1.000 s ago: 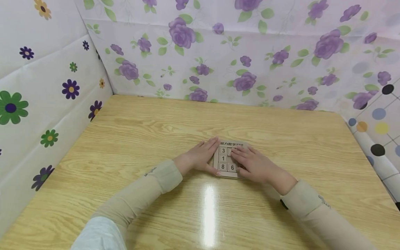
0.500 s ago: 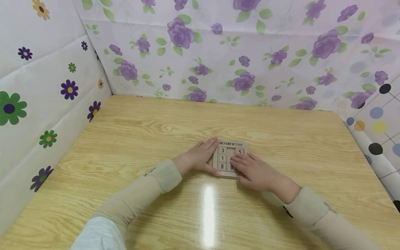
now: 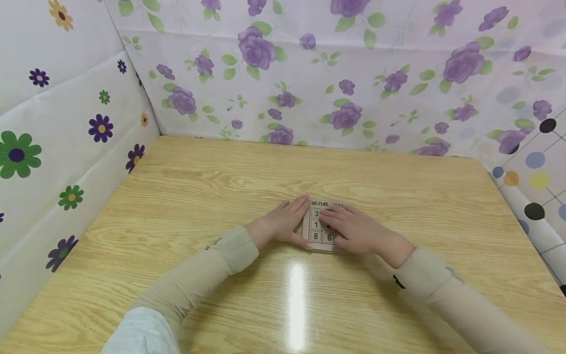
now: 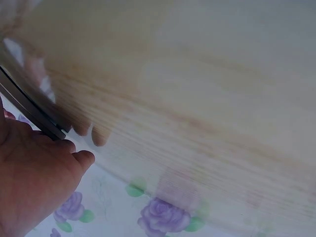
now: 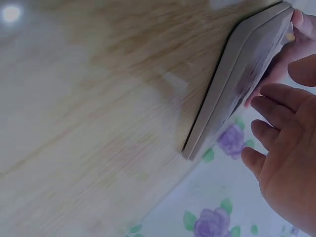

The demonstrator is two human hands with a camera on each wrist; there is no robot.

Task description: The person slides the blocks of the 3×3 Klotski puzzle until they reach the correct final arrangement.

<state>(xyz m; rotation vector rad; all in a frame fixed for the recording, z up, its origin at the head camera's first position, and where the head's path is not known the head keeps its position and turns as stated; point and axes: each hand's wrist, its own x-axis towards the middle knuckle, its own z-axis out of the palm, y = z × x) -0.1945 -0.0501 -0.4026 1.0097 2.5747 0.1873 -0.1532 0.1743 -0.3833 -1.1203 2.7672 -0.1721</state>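
Observation:
A flat number slide puzzle [image 3: 323, 247] lies on the table, with tiles 3, 1, 8, 4 and 6 in sight. My left hand [image 3: 283, 222] rests along its left edge, fingers at the upper corner and thumb at the lower one. From the right, my right hand [image 3: 357, 229] reaches over the board, fingers extended, fingertips on the top row beside the 3. It covers the right column and most of the top middle. In the right wrist view, the fingers [image 5: 276, 111] stretch over the puzzle's side [image 5: 217, 89]. The left wrist view shows the left hand [image 4: 39, 173] against its edge.
The wood-grain table [image 3: 212, 172] spreads out around the puzzle, with a bright light reflection near the front. Floral sheets [image 3: 256, 49] rise behind it and on the left, and a dotted sheet [image 3: 544, 162] hangs at the right.
My right hand drew back toward me and uncovered a gap at the top middle, then moved up and left over the top row. Tile 4 now shows in the centre. My left hand stays put.

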